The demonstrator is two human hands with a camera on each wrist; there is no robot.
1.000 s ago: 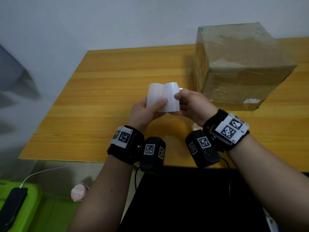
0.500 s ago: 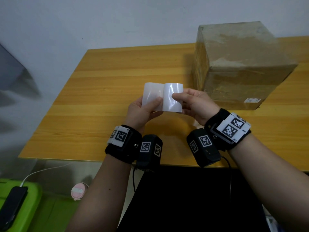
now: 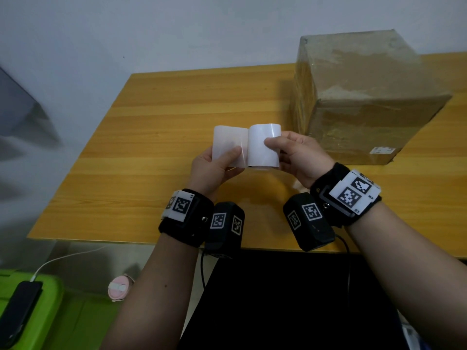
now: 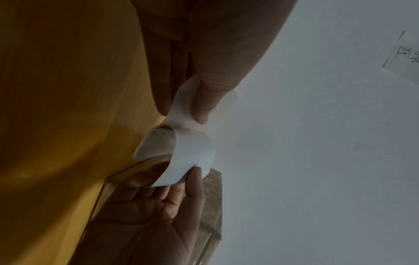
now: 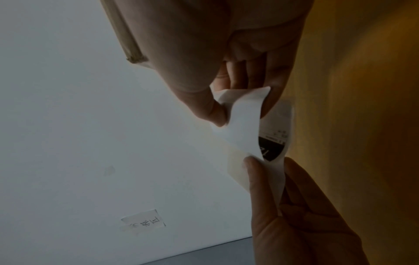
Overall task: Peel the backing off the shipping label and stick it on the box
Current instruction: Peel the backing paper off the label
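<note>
Both hands (image 3: 209, 168) (image 3: 300, 157) pinch the label (image 3: 264, 145) (print hidden); box (image 3: 366, 102) cut off rightward.

I see the white label (image 3: 264, 145) curling away from its glossy backing (image 3: 227, 145), the two still joined along a middle seam and held up over the counter, while the brown cardboard box (image 3: 364, 97), wrapped in clear tape, sits upright just to the right.

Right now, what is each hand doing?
Left hand: pinching the backing.
Right hand: pinching the label, partly peeled.
</note>
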